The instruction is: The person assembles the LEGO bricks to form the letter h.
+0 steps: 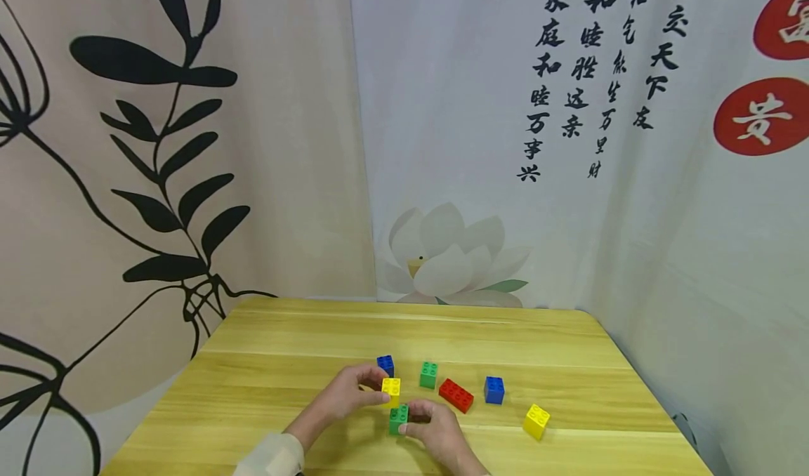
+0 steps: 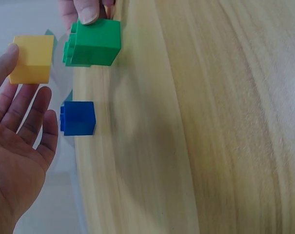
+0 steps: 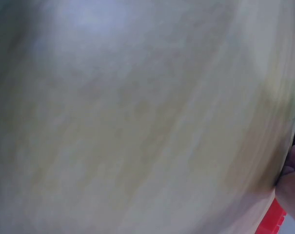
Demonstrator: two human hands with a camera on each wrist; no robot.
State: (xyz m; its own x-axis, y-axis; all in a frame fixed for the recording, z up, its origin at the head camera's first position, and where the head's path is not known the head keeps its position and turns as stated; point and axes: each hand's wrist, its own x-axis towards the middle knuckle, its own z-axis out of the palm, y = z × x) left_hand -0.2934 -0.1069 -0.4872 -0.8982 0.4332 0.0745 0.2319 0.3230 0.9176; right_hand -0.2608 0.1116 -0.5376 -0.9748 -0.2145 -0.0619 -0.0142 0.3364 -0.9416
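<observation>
My left hand (image 1: 341,397) pinches a yellow building block (image 1: 392,389) between thumb and fingers. In the left wrist view that yellow block (image 2: 31,58) appears raised off the wooden table. Just nearer to me, my right hand (image 1: 440,435) pinches a green building block (image 1: 397,420), whose studs face up. The yellow and green blocks are apart in the left wrist view. A blue block (image 1: 385,364) stands behind the left hand's fingers, partly hidden. The right wrist view catches only an edge of the right hand (image 3: 291,192).
On the wooden table (image 1: 303,335) behind and right of the hands lie another green block (image 1: 428,374), a long red block (image 1: 456,395), a second blue block (image 1: 494,389) and another yellow block (image 1: 536,421). A printed curtain (image 1: 303,181) hangs beyond the far edge.
</observation>
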